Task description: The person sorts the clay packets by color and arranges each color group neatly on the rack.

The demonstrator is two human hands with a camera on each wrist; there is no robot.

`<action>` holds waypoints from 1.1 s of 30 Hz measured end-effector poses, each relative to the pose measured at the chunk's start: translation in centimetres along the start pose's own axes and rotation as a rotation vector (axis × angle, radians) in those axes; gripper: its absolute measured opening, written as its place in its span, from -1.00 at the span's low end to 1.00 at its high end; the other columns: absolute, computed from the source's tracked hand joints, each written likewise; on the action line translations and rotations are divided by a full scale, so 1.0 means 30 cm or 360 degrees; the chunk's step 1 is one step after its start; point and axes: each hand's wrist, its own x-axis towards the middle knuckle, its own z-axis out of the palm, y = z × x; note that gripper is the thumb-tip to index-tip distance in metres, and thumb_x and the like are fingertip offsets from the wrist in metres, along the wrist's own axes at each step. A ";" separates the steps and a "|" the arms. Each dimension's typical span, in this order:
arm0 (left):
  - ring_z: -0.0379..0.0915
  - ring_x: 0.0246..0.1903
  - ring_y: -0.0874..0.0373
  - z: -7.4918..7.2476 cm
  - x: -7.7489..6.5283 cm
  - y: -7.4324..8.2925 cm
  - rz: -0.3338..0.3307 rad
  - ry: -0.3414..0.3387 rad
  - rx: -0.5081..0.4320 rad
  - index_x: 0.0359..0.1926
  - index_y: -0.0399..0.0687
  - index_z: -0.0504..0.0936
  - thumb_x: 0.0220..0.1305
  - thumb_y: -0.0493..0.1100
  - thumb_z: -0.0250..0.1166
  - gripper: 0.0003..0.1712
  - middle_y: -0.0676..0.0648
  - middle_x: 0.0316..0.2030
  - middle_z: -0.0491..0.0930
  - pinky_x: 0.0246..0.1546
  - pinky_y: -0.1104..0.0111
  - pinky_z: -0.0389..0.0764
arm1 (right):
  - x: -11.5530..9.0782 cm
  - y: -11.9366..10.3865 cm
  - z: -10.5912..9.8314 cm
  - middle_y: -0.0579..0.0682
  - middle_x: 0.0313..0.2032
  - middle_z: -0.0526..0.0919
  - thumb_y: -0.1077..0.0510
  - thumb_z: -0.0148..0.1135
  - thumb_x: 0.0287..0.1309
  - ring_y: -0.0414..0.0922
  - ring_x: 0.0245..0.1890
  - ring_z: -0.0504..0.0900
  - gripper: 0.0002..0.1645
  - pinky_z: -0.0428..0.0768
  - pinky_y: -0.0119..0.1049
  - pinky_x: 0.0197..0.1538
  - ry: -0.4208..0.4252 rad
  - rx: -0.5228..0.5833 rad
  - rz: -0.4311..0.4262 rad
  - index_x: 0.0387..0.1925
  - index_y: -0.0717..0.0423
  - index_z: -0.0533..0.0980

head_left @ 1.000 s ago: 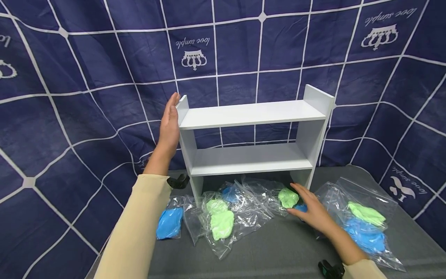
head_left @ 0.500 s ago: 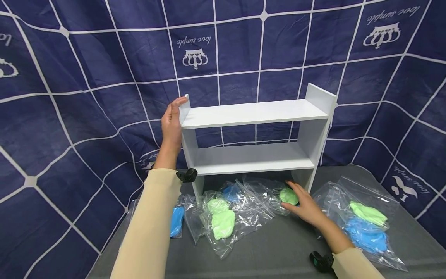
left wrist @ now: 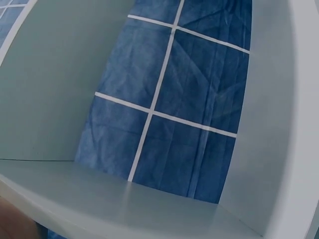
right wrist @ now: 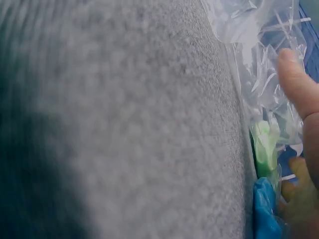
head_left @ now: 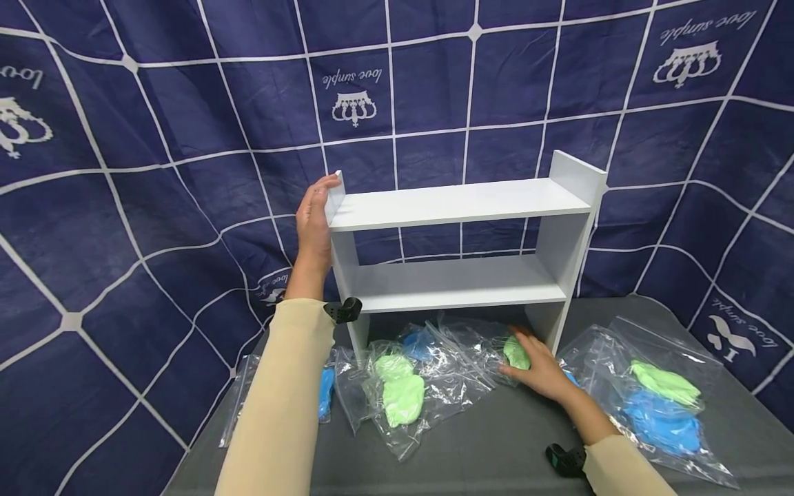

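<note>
A white two-tier shelf point(head_left: 459, 207) stands upright against the curtain. My left hand point(head_left: 314, 224) is at the top of its left side panel, fingertips bent over the panel's edge. The left wrist view looks through the shelf's open back and shows a side panel point(left wrist: 55, 89). My right hand point(head_left: 541, 368) reaches under the lower board at the right, thumb and fingers spread either side of a light green soft bundle point(head_left: 516, 353) in a clear plastic bag. In the right wrist view the thumb point(right wrist: 296, 82) is straight, and a blue bundle point(right wrist: 266, 209) lies beside the green one point(right wrist: 265, 149).
Clear bags with green pieces point(head_left: 402, 398) and a blue piece point(head_left: 418, 343) lie before and under the shelf. Another blue-and-green bag point(head_left: 666, 420) lies right; one blue piece point(head_left: 325, 393) is partly behind my left sleeve. A dark blue checked curtain point(head_left: 428, 76) surrounds the grey surface point(head_left: 471, 455).
My left hand's fingers have bent over the side panel's edge, where they were straight beside it. My right hand has moved left and in around the green bundle, which it now partly covers.
</note>
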 end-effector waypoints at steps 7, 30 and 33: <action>0.33 0.35 0.18 -0.011 0.031 -0.077 0.0001 0.0047 0.0035 0.00 -0.31 0.61 0.41 -0.02 -0.04 -0.52 -0.14 0.28 0.53 0.41 0.37 0.21 | -0.009 -0.003 0.004 0.58 0.37 0.22 -0.21 0.48 -0.03 0.57 0.35 0.17 0.12 0.25 0.52 0.22 -0.0074 -0.0100 0.0026 0.44 0.21 0.23; 0.23 0.43 0.01 0.004 -0.017 0.033 -0.0042 -0.0022 0.0034 0.09 -0.55 0.45 0.39 -0.09 -0.11 -0.44 -0.26 0.38 0.39 0.39 0.34 0.21 | -0.023 -0.010 0.002 0.23 0.02 0.66 0.03 0.56 -0.13 0.25 0.01 0.57 -0.25 0.49 0.20 0.01 0.0106 -0.0217 -0.0263 0.18 0.09 0.56; 0.24 0.42 0.02 0.006 -0.023 0.042 -0.0039 -0.0019 0.0053 0.13 -0.51 0.47 0.38 -0.08 -0.10 -0.43 -0.26 0.37 0.40 0.39 0.33 0.21 | -0.026 -0.012 0.003 0.23 0.04 0.63 0.05 0.56 -0.12 0.25 -0.01 0.56 -0.26 0.51 0.22 -0.03 0.0085 -0.0201 -0.0231 0.18 0.05 0.56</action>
